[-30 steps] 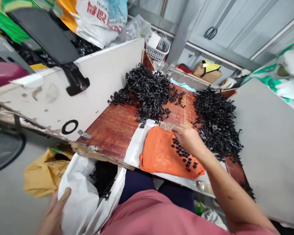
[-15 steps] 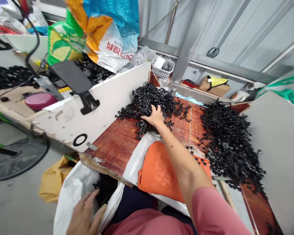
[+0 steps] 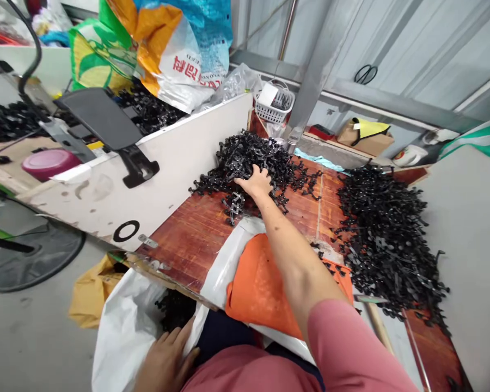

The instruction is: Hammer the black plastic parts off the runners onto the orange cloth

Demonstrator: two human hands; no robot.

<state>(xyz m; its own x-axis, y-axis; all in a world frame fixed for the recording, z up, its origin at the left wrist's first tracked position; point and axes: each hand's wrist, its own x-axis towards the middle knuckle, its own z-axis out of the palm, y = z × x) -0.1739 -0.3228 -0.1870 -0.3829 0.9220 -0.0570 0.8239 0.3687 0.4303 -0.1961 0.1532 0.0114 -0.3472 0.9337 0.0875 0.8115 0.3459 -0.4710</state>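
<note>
My right hand [image 3: 255,183] reaches over a heap of small black plastic parts [image 3: 245,155], its fingers spread and touching the near side. A few of these parts lie loose just in front of the heap. Low in the view, my left hand [image 3: 167,354] is at the rim of a white sack [image 3: 122,326], with the sack's edge between thumb and fingers. Black pieces [image 3: 175,310] show inside the sack's mouth. An orange cloth [image 3: 253,288] lies on the table edge under my right forearm.
A second heap of black parts [image 3: 384,234] covers the right of the red-brown tabletop [image 3: 188,234]. A hammer-like tool [image 3: 378,321] lies near it. White boards [image 3: 155,174] wall the left side. Behind stand a grey basket [image 3: 273,109] and printed feed sacks [image 3: 188,60].
My left hand has moved right and its fingers have closed on the sack's rim. My right hand stays at the heap, having shifted only slightly. The view has tilted a little.
</note>
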